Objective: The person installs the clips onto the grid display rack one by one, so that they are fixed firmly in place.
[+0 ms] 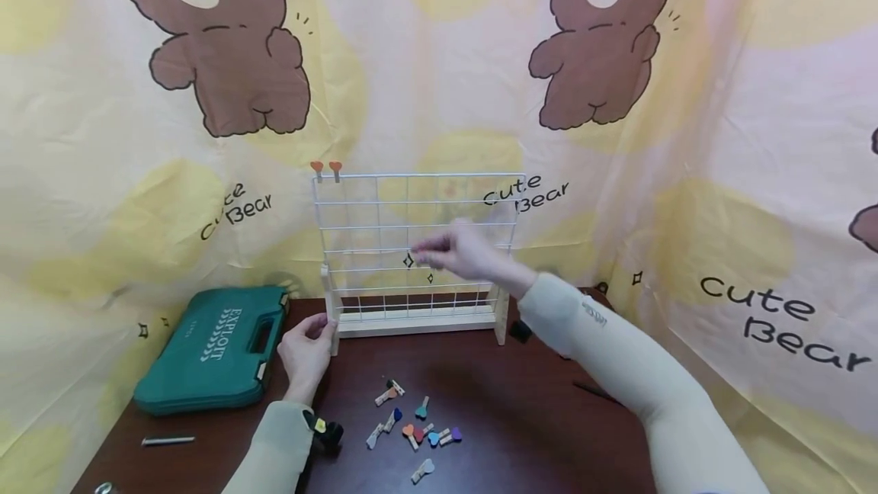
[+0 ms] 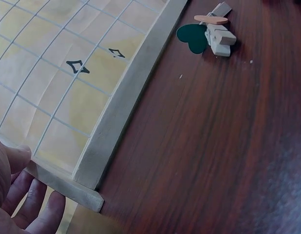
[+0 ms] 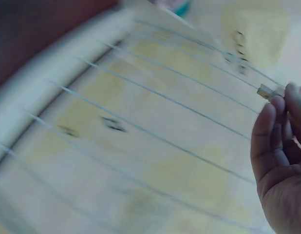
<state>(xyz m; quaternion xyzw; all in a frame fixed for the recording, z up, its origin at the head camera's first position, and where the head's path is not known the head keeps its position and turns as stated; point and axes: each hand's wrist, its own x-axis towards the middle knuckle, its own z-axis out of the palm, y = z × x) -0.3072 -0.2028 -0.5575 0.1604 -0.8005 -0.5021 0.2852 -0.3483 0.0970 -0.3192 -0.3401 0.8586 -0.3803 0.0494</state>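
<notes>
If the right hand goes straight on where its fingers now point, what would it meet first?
The right hand would probably meet the wire grid first, with its pinched clip leading; depth is unclear, so it could pass in front.

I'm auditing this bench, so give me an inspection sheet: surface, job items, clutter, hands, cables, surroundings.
Surface: dark wood-grain table.
Job items: wire rack upright in a wooden stand; two orange heart clips at the left of its top wire; loose clips of several colours scattered in front.
Clutter: green case, closed, left of the rack; metal rod nearer the front; dark strip at right, too unclear to name.
Left hand: grips the stand's left side.
Right hand: raised before the wires, pinching a small wooden clip.
Cables: nothing seen that is clearly one.
Surroundings: bear-print cloth behind and at the sides.
</notes>
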